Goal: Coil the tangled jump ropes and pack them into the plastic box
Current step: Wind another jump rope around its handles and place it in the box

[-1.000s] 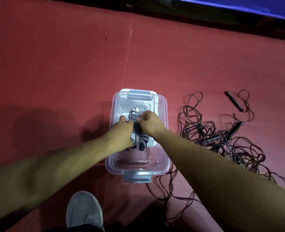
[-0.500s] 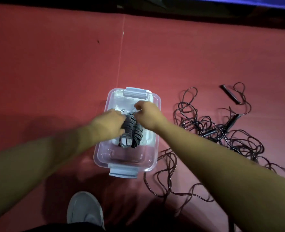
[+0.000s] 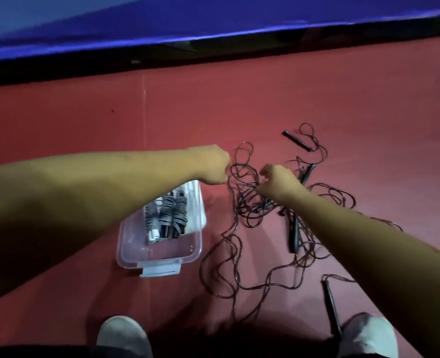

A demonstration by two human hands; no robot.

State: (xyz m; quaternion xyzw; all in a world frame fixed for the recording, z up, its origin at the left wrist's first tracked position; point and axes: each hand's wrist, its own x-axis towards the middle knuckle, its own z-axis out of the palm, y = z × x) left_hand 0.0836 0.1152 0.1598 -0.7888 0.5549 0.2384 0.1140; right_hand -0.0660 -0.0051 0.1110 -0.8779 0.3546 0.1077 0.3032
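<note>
Shoes [image 3: 122,334] nearest. The box [image 3: 136,248] holds three coils [image 3: 169,215]. Right of the box sprawls the tangle [image 3: 222,267]; right hand [image 3: 278,180] pinches its cords, left hand [image 3: 211,164] curled at its edge, grip unclear. Beyond the box, a blue mat [image 3: 162,21].

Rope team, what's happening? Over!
Left hand fisted beside tangled jump ropes; right hand pinches them. Coiled ropes in plastic box. Nothing blocking.
</note>
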